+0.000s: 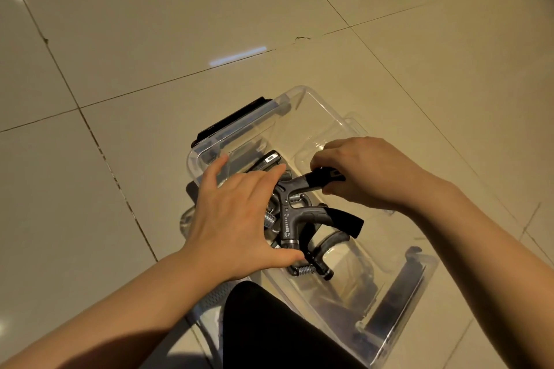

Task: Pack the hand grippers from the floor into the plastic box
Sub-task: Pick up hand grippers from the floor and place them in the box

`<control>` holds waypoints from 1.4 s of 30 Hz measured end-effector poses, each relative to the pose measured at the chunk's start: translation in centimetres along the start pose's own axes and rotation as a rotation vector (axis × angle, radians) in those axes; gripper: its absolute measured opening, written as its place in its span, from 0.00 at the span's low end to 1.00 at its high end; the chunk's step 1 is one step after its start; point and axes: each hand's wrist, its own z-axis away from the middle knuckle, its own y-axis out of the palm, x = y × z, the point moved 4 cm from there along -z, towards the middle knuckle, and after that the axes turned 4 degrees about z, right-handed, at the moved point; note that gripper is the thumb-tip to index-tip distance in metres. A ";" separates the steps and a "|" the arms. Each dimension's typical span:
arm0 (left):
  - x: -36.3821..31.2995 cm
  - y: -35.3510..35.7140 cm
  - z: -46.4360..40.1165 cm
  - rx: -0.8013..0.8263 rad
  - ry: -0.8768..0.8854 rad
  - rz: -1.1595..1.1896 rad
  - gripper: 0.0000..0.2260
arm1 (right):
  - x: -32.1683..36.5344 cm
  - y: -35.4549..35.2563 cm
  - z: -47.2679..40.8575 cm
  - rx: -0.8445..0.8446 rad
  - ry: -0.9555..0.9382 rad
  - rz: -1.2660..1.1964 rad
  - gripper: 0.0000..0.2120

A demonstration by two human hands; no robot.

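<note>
A clear rectangular plastic box (311, 105) sits on the beige tiled floor (150, 39), holding several black-and-grey sprung hand grippers (311, 252). The right hand (368, 172) pinches the black handle of the top gripper (302, 207); the left hand (236, 219) lies flat, fingers spread, over the pile

Views: one, head-worn, wide-angle. Aim: forward and steeply down onto the tiled floor (150, 39). Range: close, at arm's reach. Framing: plastic box (302, 105) just below centre; forearms enter from 7 and 4 o'clock. Shared coverage: not applicable, single view.
</note>
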 end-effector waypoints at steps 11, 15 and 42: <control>-0.1 0.1 0.1 0.035 0.033 -0.007 0.48 | 1.6 0.3 -1.7 0.083 -0.127 -0.013 0.11; 0.0 0.3 0.0 0.104 0.054 -0.070 0.49 | 1.5 3.6 -1.4 0.056 -0.234 0.091 0.10; 0.0 0.5 0.2 0.145 0.169 -0.121 0.47 | 0.9 14.9 1.1 0.234 -0.340 0.113 0.16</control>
